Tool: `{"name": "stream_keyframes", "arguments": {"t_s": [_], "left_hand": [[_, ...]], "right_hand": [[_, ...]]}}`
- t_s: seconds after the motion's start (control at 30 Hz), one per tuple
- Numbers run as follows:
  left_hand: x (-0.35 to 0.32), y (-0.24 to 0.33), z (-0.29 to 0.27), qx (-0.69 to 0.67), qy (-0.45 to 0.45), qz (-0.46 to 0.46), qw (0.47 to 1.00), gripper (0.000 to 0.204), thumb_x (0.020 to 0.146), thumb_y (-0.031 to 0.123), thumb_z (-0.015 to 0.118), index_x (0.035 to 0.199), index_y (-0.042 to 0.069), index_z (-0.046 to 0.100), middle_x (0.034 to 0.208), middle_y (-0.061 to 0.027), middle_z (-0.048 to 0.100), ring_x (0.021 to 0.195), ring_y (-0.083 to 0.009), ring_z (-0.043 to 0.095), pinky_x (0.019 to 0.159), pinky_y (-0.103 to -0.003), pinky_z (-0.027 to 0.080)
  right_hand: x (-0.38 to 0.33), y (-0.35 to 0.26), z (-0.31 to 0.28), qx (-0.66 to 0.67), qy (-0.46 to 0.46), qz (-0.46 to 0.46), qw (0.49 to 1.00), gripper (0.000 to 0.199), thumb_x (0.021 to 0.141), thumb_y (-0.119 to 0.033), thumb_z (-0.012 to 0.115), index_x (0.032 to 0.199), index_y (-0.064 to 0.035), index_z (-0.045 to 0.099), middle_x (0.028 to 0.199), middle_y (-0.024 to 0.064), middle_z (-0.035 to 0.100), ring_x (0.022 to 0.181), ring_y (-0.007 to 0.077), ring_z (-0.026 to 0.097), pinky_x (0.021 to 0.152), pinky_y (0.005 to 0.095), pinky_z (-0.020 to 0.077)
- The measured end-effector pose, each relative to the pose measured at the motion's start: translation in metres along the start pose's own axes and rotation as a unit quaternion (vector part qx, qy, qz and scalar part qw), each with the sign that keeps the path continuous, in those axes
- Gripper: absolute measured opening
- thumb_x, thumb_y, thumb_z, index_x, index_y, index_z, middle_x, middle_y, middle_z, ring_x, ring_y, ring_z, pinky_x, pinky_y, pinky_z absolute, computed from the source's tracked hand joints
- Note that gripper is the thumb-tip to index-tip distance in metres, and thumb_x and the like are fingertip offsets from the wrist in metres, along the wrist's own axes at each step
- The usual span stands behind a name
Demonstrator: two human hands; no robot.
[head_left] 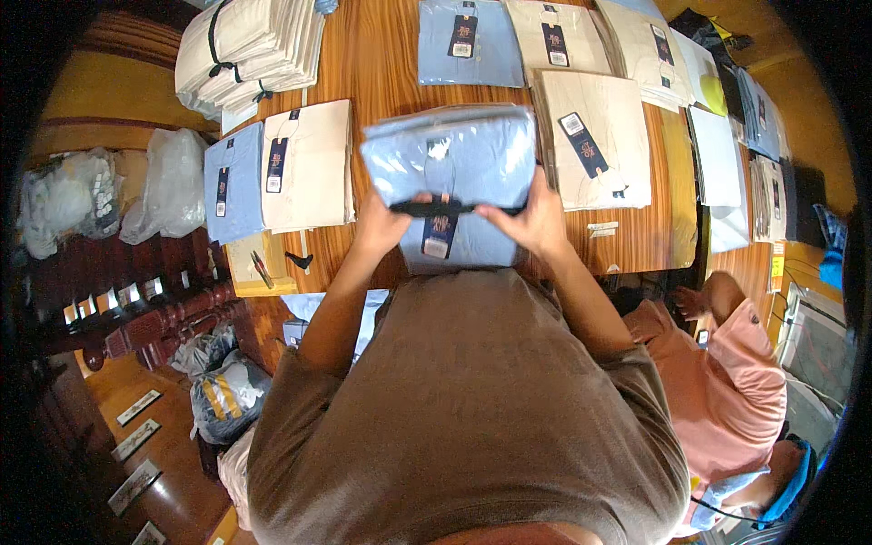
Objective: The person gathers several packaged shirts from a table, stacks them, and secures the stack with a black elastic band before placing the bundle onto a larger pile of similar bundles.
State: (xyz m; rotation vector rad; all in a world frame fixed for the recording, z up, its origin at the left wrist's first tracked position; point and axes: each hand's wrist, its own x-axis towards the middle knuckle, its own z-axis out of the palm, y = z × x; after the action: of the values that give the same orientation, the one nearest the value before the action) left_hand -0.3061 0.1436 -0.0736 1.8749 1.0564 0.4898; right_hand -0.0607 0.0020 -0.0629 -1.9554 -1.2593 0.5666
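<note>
A stack of folded light-blue shirts (490, 150) in clear plastic stands in front of me at the table's near edge, its near side facing me. Across that side runs a black cloth strip (461, 208). My left hand (386, 221) is closed on the strip's left part, against the stack. On the other side, my right hand (536, 218) grips the strip, thumb pointing inward. A dark hang tag (439, 238) shows below the strip. Cream shirts (595, 136) lie close to my right hand, and another cream pile (309, 173) lies left of the stack.
At the back left, a tall cream bundle (250, 45) is tied with black strips. More shirt piles (472, 45) line the table's far side. Small snips (262, 268) lie at the left corner. At the right sits another person in a pink shirt (718, 391).
</note>
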Motion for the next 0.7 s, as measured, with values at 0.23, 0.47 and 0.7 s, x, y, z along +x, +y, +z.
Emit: {"name": "stream_keyframes", "arguments": {"t_s": [0.23, 0.47, 0.7], "left_hand": [[-0.074, -0.054, -0.015, -0.095, -0.162, 0.074, 0.979, 0.090, 0.059, 0.019, 0.098, 0.136, 0.001, 0.056, 0.134, -0.0126, 0.067, 0.122, -0.0271, 0.065, 0.110, -0.043, 0.048], [-0.065, -0.043, -0.032, -0.054, -0.217, 0.087, 0.971, 0.085, 0.051, 0.031, 0.101, 0.125, 0.003, 0.069, 0.125, -0.0120, 0.073, 0.118, -0.0285, 0.068, 0.108, -0.041, 0.049], [-0.060, -0.027, -0.031, 0.029, -0.208, 0.217, 0.953, 0.078, 0.055, 0.033, 0.099, 0.123, 0.005, 0.071, 0.124, -0.0138, 0.073, 0.116, -0.0297, 0.069, 0.107, -0.040, 0.050]], "right_hand": [[-0.100, 0.019, -0.024, 0.000, -0.105, -0.082, 0.991, 0.092, 0.066, -0.044, 0.096, 0.134, -0.0005, 0.052, 0.112, 0.0231, 0.069, 0.099, 0.0402, 0.073, 0.084, 0.0466, 0.0600], [-0.054, -0.132, -0.153, -0.109, -0.509, -0.235, 0.821, 0.019, 0.097, -0.027, 0.071, 0.096, -0.0082, 0.072, 0.077, 0.0142, 0.068, 0.069, 0.0329, 0.070, 0.061, 0.0478, 0.0536], [0.130, -0.207, -0.036, -0.248, -0.146, -0.420, 0.861, 0.026, 0.100, -0.033, 0.063, 0.093, -0.0097, 0.073, 0.081, 0.0148, 0.070, 0.078, 0.0339, 0.071, 0.067, 0.0450, 0.0547]]}}
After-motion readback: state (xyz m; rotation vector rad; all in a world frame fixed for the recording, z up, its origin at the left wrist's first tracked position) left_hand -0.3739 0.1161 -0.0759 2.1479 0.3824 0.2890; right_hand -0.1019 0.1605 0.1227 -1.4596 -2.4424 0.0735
